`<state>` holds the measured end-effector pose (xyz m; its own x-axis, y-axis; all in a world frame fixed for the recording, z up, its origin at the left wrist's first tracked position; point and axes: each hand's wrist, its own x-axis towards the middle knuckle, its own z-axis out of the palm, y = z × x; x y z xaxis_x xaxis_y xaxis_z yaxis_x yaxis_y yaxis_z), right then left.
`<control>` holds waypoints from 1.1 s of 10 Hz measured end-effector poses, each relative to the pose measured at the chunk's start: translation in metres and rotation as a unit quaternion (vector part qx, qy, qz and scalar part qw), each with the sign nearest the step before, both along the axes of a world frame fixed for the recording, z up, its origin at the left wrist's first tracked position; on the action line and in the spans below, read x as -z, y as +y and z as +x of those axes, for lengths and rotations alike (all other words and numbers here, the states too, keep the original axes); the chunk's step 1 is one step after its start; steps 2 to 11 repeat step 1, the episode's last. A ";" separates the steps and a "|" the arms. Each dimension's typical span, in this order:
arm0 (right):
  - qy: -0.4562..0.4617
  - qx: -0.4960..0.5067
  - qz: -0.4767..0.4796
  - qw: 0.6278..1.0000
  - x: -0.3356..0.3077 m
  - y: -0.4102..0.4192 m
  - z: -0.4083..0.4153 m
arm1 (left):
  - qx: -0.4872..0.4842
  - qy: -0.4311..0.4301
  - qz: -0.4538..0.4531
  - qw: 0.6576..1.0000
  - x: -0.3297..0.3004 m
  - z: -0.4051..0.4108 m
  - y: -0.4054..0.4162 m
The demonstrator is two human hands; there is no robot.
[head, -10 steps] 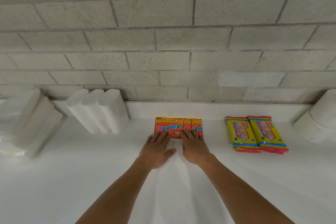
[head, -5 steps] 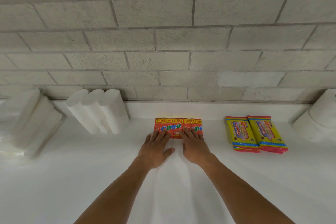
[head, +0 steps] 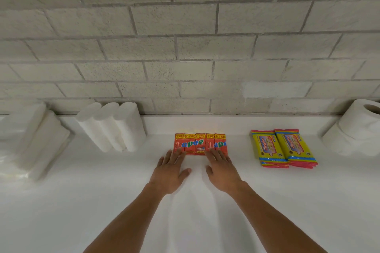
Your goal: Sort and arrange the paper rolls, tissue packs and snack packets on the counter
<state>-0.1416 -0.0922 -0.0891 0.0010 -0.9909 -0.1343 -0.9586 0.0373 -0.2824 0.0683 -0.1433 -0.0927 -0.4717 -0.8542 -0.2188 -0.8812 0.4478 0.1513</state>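
Two red packets [head: 200, 142] lie side by side near the back of the white counter [head: 102, 201]. My left hand [head: 170, 170] and my right hand [head: 221, 170] lie flat, palms down, just in front of them, with straight fingertips touching the packets' near edge. To the right lie two yellow tissue packs [head: 282, 148], side by side. Three white paper rolls [head: 112, 126] stand in a row at the left. More wrapped rolls [head: 39, 139] lean at the far left. Loose toilet rolls [head: 357, 127] are stacked at the far right.
A grey block wall [head: 185, 47] rises right behind the counter's low back ledge [head: 226, 122]. The counter's front half is bare white surface around my forearms.
Both hands have slid back toward me, uncovering more of the red packets; only the fingertips stay at the packets' near edge. The packets and the other items have not moved.
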 end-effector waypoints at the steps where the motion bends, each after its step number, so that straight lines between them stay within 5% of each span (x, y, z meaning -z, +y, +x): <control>1: -0.003 0.005 0.001 1.000 -0.003 0.013 0.005 | -0.008 0.012 0.010 1.000 -0.007 0.005 0.012; 11: -0.003 0.005 0.001 1.000 -0.003 0.013 0.005 | -0.008 0.012 0.010 1.000 -0.007 0.005 0.012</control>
